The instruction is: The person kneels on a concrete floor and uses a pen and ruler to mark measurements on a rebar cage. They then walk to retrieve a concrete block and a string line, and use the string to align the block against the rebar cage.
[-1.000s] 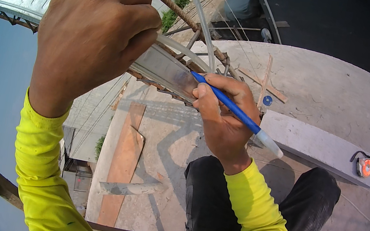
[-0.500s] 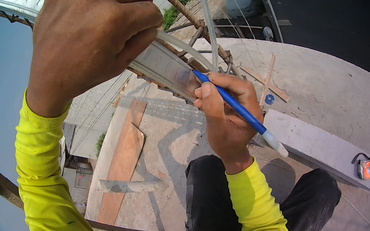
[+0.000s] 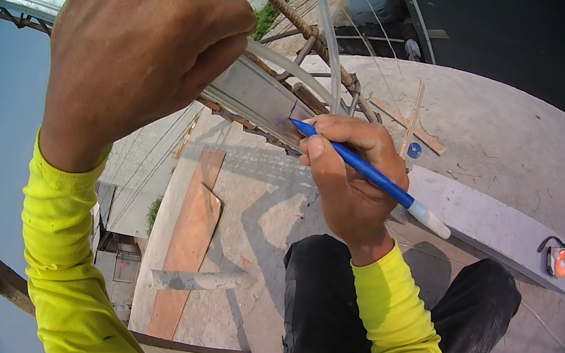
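My right hand [image 3: 358, 178] grips a blue marker pen [image 3: 373, 177] with a pale end. Its tip touches a grey metal channel [image 3: 255, 95], where a short dark line runs up from the tip beside a bluish smudge. My left hand [image 3: 143, 46] is closed above the channel, knuckles up, its fingers curled. Whatever it holds is hidden beneath it. A clear hose [image 3: 327, 29] loops behind both hands, and one stretch of it disappears behind the left hand. Ribbed steel bars [image 3: 282, 8] run along the far side of the channel.
On the right, an orange-and-white tape measure [image 3: 559, 261] rests on a pale block [image 3: 480, 215]. A blue roll [image 3: 414, 150] and wooden strips [image 3: 422, 135] lie on the concrete. Below the channel are a brown board [image 3: 185, 250] and a pale tube [image 3: 200, 281]. Open sky shows at left.
The pen tip has moved slightly down the channel face, and a short dark line now shows above it. My left hand has shifted only a little.
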Demonstrator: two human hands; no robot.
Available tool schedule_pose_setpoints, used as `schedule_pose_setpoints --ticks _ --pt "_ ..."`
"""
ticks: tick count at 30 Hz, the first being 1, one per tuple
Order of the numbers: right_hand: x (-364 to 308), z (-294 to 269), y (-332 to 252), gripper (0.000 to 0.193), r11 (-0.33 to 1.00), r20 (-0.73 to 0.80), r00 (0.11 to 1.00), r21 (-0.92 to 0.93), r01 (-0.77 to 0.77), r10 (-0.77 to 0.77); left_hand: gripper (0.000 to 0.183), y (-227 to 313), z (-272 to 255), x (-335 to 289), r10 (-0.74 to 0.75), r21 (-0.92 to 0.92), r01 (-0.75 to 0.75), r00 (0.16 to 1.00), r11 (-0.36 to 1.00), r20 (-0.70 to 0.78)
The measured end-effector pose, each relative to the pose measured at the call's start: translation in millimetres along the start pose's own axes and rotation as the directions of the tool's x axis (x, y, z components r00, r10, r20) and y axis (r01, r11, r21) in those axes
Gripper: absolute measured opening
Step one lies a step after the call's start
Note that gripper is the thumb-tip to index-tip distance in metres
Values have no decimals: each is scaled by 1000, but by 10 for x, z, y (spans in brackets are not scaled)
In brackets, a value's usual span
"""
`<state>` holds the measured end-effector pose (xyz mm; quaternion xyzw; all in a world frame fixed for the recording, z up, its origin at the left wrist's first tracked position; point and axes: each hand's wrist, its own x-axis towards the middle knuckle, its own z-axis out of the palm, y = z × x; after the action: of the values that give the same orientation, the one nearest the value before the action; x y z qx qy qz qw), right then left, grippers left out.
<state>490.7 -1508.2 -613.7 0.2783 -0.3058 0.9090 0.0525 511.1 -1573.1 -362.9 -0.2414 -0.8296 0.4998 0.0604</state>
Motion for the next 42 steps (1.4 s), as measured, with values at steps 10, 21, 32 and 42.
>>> schedule_pose_setpoints --ticks 10,21,32,42 --pt "39 -63 44 14 989 98 986 -45 138 -133 11 -11 4 8 15 -17 -15 1000 1000 -8" --pt "8 -71 89 15 999 47 998 -17 41 -40 12 -7 15 15 11 -14 -12 1000 1000 -20" --pt "21 3 26 14 994 -39 994 27 -101 102 11 -12 18 8 28 -7 -28 999 1000 -16" --pt "86 -113 85 13 968 138 960 -38 250 -242 10 -12 16 13 17 -21 -17 1000 1000 -9"
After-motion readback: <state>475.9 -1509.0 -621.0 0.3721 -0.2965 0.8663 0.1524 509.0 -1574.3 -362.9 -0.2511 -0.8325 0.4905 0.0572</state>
